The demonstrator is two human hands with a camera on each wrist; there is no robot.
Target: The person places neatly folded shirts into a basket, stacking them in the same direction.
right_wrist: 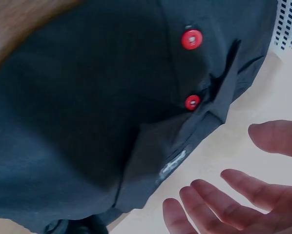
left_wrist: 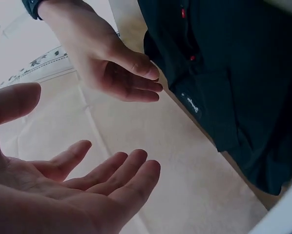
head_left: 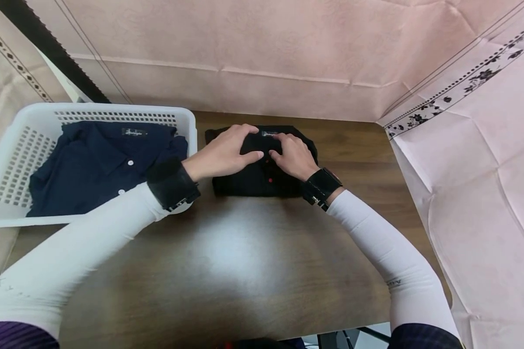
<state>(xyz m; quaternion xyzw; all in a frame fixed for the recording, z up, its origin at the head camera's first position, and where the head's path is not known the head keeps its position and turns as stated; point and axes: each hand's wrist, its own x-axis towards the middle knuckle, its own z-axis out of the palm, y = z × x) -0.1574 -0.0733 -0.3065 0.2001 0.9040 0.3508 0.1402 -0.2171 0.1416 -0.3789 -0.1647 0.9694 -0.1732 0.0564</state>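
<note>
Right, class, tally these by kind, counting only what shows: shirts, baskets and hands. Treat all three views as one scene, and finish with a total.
Shirts: 2 (black shirt, navy shirt)
Baskets: 1 (white basket)
Hands: 2 (left hand, right hand)
Total: 5

- Black shirt, folded compactly, lying front up at upper middle of the head view
- Collar toward that frame's top, label pale-lettered
- Red buttons down its front
</note>
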